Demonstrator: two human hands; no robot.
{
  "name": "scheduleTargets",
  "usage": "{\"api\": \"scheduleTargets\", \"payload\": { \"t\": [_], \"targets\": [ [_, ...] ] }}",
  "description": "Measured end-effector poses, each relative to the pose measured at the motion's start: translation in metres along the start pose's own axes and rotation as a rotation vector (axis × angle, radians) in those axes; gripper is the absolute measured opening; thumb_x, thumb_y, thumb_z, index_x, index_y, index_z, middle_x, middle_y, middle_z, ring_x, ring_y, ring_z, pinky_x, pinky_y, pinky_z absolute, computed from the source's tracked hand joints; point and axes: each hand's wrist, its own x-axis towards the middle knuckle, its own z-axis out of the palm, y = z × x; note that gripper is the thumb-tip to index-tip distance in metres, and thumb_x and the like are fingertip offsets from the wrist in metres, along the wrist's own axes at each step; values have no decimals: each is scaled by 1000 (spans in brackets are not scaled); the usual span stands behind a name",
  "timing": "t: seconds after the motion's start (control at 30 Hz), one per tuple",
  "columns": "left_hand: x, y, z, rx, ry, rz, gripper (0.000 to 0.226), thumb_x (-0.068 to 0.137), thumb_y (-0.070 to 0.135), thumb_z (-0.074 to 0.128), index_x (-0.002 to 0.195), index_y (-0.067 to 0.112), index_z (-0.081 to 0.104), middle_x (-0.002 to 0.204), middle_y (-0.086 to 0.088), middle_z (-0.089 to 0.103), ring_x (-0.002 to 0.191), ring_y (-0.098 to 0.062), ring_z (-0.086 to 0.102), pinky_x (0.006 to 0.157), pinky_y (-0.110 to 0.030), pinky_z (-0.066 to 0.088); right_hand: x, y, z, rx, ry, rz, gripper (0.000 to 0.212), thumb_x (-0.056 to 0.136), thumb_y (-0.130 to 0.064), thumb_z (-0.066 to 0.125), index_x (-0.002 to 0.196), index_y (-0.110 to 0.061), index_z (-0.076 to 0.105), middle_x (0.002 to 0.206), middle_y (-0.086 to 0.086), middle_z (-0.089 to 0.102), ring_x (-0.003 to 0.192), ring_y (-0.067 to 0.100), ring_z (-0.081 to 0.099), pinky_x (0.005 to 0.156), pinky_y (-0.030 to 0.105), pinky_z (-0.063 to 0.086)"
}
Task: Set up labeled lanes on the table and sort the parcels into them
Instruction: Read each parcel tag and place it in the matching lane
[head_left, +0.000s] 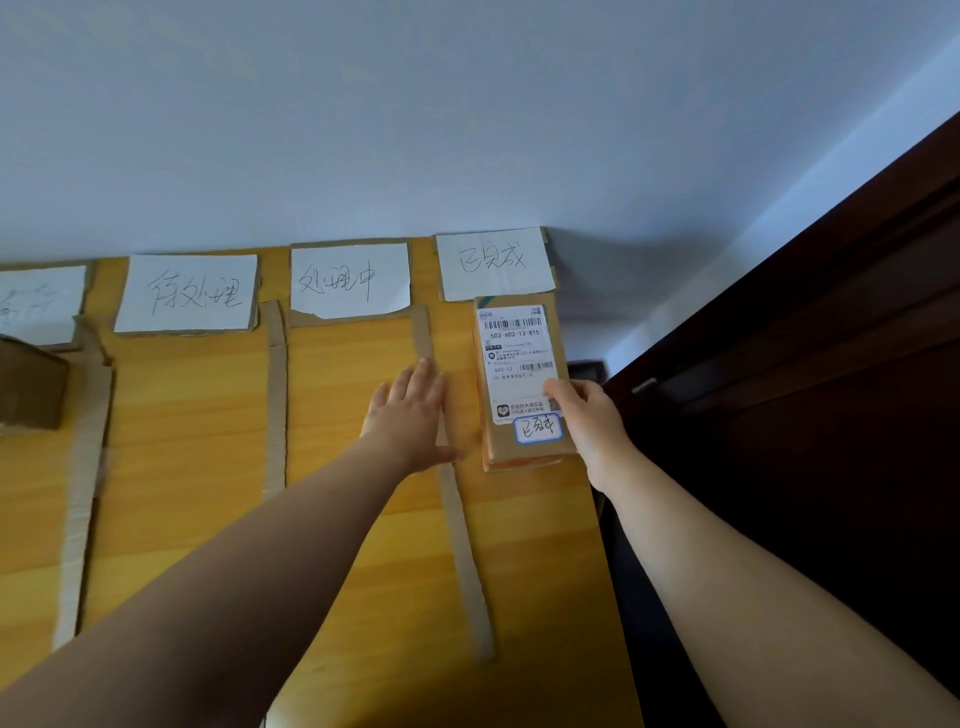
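Observation:
A flat brown parcel (519, 364) with a white shipping label lies in the rightmost lane of the yellow table (353, 519), just below that lane's handwritten paper sign (493, 262). My right hand (589, 415) grips the parcel's right edge, thumb on the label. My left hand (410, 410) rests flat with straight fingers on the cardboard divider strip (457, 519) to the parcel's left. Two more paper signs (189, 293) (349, 278) head the middle lanes, and a fourth sign (39, 304) is cut off at the left.
A brown cardboard box (28, 384) stands in the far-left lane. Two more cardboard strips (275, 395) (85, 467) divide the lanes. The wall (467, 130) runs behind the signs. Dark wooden furniture (805, 415) stands close past the table's right edge.

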Motion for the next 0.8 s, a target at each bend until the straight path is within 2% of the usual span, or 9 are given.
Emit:
{"api": "scheduleTargets", "payload": {
  "t": [0.1,0.23,0.37,0.57,0.7,0.77,0.8],
  "targets": [
    [1,-4,0,26,9,23,113,74,69,59,152,19,-7,161,-5,-12,148,-25,-5,120,-46,8,3,-5,5,10,12,1,29,90,-26,58,115,-11,53,101,6,70,80,13,68,57,19,48],
    [1,-9,-4,64,-3,35,115,73,68,60,152,19,-8,161,-3,-11,148,-25,-5,119,-47,6,7,-9,10,26,25,-2,27,89,-24,57,113,-11,52,99,6,70,81,15,69,59,22,51],
    [0,-10,-8,22,30,27,113,74,70,58,152,20,-5,161,-3,-9,148,-26,-2,119,-45,9,12,-14,11,-7,52,-34,27,88,-23,57,111,-11,52,96,4,69,80,13,68,56,19,49],
    [-14,-15,-21,-16,119,15,86,87,60,50,152,22,9,161,-6,3,147,-29,7,116,-45,18,12,-20,14,-61,99,-54,29,88,-23,57,113,-11,52,102,7,69,82,17,68,59,23,51],
    [-31,-27,-36,-32,172,-15,71,93,49,49,150,21,18,160,-9,9,146,-31,14,113,-46,26,4,-28,14,-191,164,-129,37,89,-22,56,123,-10,47,102,5,63,77,14,64,54,21,48],
    [-41,-37,-43,-46,194,-29,67,94,45,49,149,20,21,159,-9,11,145,-32,16,112,-46,28,0,-33,13,-294,221,-187,43,90,-24,56,128,-9,46,113,8,59,87,19,63,57,22,45],
    [-47,-42,-47,-52,206,-36,66,94,44,49,149,20,23,158,-9,13,144,-32,17,112,-46,28,-4,-36,13,-348,260,-213,45,89,-25,56,131,-9,46,121,11,56,97,23,61,63,24,44]
  ]
}}
